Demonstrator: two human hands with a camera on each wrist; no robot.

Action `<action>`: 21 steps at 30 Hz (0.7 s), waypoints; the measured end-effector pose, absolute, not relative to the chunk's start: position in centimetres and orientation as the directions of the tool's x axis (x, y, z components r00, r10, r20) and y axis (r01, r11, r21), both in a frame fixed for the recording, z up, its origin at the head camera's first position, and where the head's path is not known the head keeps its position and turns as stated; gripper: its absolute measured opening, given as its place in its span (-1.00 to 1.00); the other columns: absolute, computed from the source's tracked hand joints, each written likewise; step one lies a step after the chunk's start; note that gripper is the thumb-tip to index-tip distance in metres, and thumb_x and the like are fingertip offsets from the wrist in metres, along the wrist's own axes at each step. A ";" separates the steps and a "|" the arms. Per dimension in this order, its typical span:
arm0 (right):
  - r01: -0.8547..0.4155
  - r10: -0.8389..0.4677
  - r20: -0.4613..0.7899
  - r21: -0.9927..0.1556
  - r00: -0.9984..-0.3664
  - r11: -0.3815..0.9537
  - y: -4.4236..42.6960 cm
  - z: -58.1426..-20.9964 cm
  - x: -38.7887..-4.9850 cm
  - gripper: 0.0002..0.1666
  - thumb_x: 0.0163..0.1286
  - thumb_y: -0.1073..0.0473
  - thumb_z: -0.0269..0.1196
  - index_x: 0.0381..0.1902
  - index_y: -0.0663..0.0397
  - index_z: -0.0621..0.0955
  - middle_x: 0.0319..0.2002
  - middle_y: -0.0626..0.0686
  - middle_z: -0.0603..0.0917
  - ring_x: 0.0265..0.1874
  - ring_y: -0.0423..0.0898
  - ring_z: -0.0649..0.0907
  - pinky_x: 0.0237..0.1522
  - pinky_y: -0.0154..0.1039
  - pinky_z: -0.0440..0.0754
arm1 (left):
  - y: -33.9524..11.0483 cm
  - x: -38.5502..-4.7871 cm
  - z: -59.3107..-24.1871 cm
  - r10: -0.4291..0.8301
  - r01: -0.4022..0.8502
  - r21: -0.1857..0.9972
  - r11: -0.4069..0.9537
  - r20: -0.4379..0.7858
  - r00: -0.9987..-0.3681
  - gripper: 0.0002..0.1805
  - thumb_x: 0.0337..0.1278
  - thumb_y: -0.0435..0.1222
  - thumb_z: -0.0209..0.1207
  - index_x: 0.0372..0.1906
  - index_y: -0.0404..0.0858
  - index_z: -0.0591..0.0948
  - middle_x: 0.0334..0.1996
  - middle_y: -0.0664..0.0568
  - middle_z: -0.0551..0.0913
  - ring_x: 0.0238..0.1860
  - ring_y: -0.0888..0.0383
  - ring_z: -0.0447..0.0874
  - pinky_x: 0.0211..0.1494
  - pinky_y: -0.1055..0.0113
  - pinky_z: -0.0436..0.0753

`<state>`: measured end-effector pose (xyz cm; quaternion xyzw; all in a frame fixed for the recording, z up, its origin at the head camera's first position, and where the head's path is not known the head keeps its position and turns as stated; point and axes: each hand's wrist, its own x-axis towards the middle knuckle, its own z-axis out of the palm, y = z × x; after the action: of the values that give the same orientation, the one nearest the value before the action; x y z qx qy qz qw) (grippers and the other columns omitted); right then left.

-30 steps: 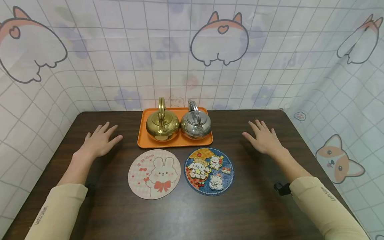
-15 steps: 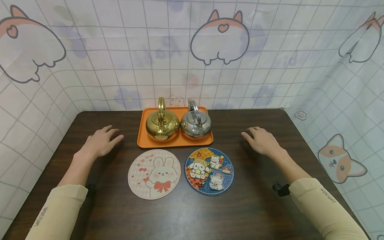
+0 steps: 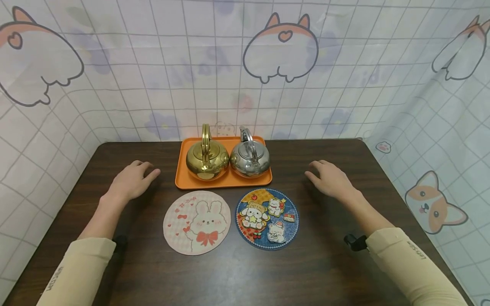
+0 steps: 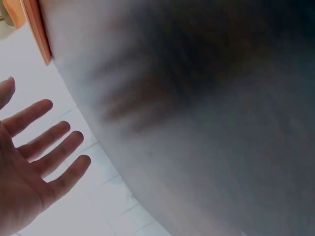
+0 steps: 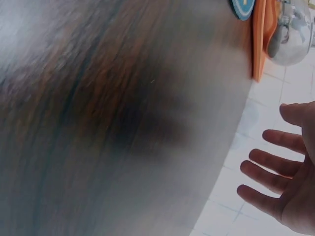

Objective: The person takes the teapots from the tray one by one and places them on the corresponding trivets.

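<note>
A gold kettle (image 3: 207,160) and a silver kettle (image 3: 250,159) stand side by side on an orange tray (image 3: 223,182). To the tray's left, my left hand (image 3: 132,180) holds nothing, its fingers relaxed and spread in the left wrist view. My right hand (image 3: 331,179), also holding nothing, is over the table right of the tray with loosely bent fingers. In front of the tray lie a pink rabbit mat (image 3: 197,222) and a blue patterned mat (image 3: 266,218). The right wrist view shows part of the silver kettle (image 5: 291,34) beyond the tray edge (image 5: 258,39).
The dark wooden table (image 3: 214,280) reaches back to a white gridded cloth (image 3: 160,76) with cartoon animals, which also hangs along both sides. The tray stands near the table's back edge, with the two round mats lying flat nearer the front.
Both hands' fingers have gone from stretched out to more bent. Each hand has shifted slightly inward, toward the tray. The kettles, tray and mats have not moved.
</note>
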<state>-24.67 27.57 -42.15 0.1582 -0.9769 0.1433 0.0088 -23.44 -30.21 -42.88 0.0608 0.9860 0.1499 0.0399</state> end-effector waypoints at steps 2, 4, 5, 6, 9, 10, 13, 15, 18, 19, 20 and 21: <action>-0.324 -0.313 0.085 -0.289 -0.946 0.901 27.3 -42.0 -24.6 -0.49 0.61 0.02 0.14 0.27 0.33 0.56 0.24 0.39 0.55 0.22 0.35 0.54 0.21 0.34 0.51 | -29.9 -23.4 -42.8 0.120 0.100 0.323 0.941 -0.044 -0.992 -0.17 0.60 0.18 -0.19 0.38 -0.54 0.40 0.32 -0.56 0.31 0.30 -0.52 0.30 0.28 -0.47 0.35; -0.334 -0.318 0.103 -0.300 -0.943 0.893 27.0 -41.8 -24.5 -0.50 0.60 0.03 0.15 0.24 0.32 0.58 0.21 0.38 0.57 0.20 0.34 0.56 0.20 0.33 0.52 | -29.7 -23.4 -42.7 0.110 0.094 0.346 0.933 -0.025 -0.994 -0.22 0.61 0.15 -0.17 0.35 -0.53 0.43 0.29 -0.54 0.35 0.28 -0.51 0.34 0.26 -0.46 0.38; -0.337 -0.318 0.112 -0.306 -0.942 0.890 26.8 -41.7 -24.4 -0.51 0.60 0.03 0.16 0.23 0.32 0.58 0.20 0.37 0.59 0.19 0.34 0.57 0.19 0.33 0.53 | -29.5 -23.3 -42.6 0.106 0.093 0.359 0.929 -0.016 -0.994 -0.24 0.62 0.13 -0.15 0.34 -0.52 0.44 0.27 -0.53 0.38 0.26 -0.50 0.36 0.25 -0.45 0.40; -0.340 -0.319 0.120 -0.315 -0.940 0.886 26.7 -41.7 -24.4 -0.52 0.60 0.03 0.16 0.22 0.31 0.59 0.18 0.36 0.60 0.17 0.33 0.58 0.17 0.32 0.54 | -29.4 -23.3 -42.6 0.104 0.093 0.373 0.923 -0.008 -0.995 -0.27 0.62 0.10 -0.13 0.33 -0.52 0.46 0.25 -0.52 0.41 0.24 -0.49 0.38 0.24 -0.44 0.41; -0.351 -0.319 0.147 -0.349 -0.936 0.869 26.4 -41.5 -24.3 -0.55 0.60 0.04 0.17 0.20 0.30 0.61 0.15 0.33 0.64 0.14 0.31 0.60 0.15 0.29 0.57 | -29.2 -23.1 -42.5 0.108 0.102 0.414 0.905 0.007 -0.994 -0.33 0.63 0.06 -0.09 0.28 -0.52 0.49 0.19 -0.50 0.47 0.19 -0.46 0.44 0.21 -0.39 0.46; -0.351 -0.315 0.156 -0.368 -0.936 0.861 26.3 -41.4 -24.3 -0.56 0.60 0.05 0.18 0.18 0.30 0.62 0.13 0.32 0.65 0.12 0.29 0.62 0.13 0.28 0.58 | -29.2 -23.1 -42.5 0.108 0.101 0.437 0.894 0.009 -0.994 -0.35 0.63 0.04 -0.08 0.27 -0.51 0.50 0.17 -0.49 0.49 0.17 -0.44 0.46 0.19 -0.37 0.48; -0.357 -0.304 0.187 -0.435 -0.934 0.827 26.1 -41.2 -24.1 -0.60 0.59 0.06 0.20 0.15 0.27 0.64 0.07 0.28 0.69 0.08 0.26 0.64 0.10 0.24 0.61 | -29.1 -22.8 -42.4 0.099 0.092 0.504 0.859 0.014 -0.995 -0.37 0.62 0.03 -0.06 0.24 -0.50 0.53 0.12 -0.45 0.56 0.13 -0.38 0.52 0.16 -0.31 0.52; -0.358 -0.294 0.205 -0.479 -0.934 0.801 25.9 -41.1 -24.0 -0.63 0.59 0.07 0.21 0.12 0.26 0.65 0.04 0.25 0.70 0.05 0.24 0.65 0.07 0.22 0.62 | -29.0 -22.7 -42.3 0.086 0.079 0.543 0.836 0.013 -0.996 -0.39 0.61 0.03 -0.05 0.23 -0.48 0.54 0.10 -0.43 0.58 0.12 -0.36 0.54 0.15 -0.29 0.54; -0.364 -0.284 0.228 -0.540 -0.931 0.759 25.6 -40.8 -23.8 -0.66 0.59 0.09 0.21 0.08 0.25 0.66 -0.01 0.23 0.71 0.01 0.21 0.67 0.04 0.19 0.65 | -28.9 -22.7 -42.3 0.075 0.061 0.581 0.812 0.000 -0.997 -0.39 0.61 0.03 -0.03 0.24 -0.47 0.54 0.12 -0.44 0.58 0.14 -0.36 0.54 0.16 -0.28 0.54; -0.365 -0.281 0.234 -0.556 -0.931 0.747 25.5 -40.7 -23.8 -0.67 0.59 0.09 0.21 0.07 0.25 0.66 -0.02 0.21 0.72 -0.01 0.20 0.68 0.03 0.18 0.66 | -28.8 -22.7 -42.3 0.071 0.052 0.591 0.805 -0.008 -0.997 -0.39 0.60 0.04 -0.03 0.25 -0.46 0.54 0.13 -0.44 0.58 0.15 -0.36 0.54 0.17 -0.28 0.54; -0.364 -0.278 0.236 -0.571 -0.931 0.736 25.3 -40.6 -23.7 -0.67 0.59 0.09 0.21 0.06 0.24 0.67 -0.02 0.20 0.72 -0.03 0.18 0.68 0.02 0.17 0.66 | -28.7 -22.7 -42.2 0.067 0.042 0.603 0.796 -0.019 -0.998 -0.38 0.60 0.04 -0.02 0.26 -0.45 0.53 0.15 -0.43 0.57 0.16 -0.36 0.53 0.18 -0.28 0.55; -0.364 -0.274 0.239 -0.586 -0.931 0.724 25.2 -40.5 -23.6 -0.68 0.59 0.09 0.21 0.06 0.23 0.67 -0.04 0.19 0.72 -0.06 0.16 0.69 0.00 0.15 0.67 | -28.6 -22.7 -42.2 0.064 0.033 0.615 0.788 -0.029 -0.998 -0.39 0.59 0.04 -0.02 0.27 -0.44 0.53 0.16 -0.43 0.57 0.17 -0.35 0.53 0.18 -0.27 0.55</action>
<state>-23.65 25.18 -40.53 0.1723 -0.9261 0.3288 0.0680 -22.74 -28.58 -42.19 0.0255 0.9452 0.3246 0.0239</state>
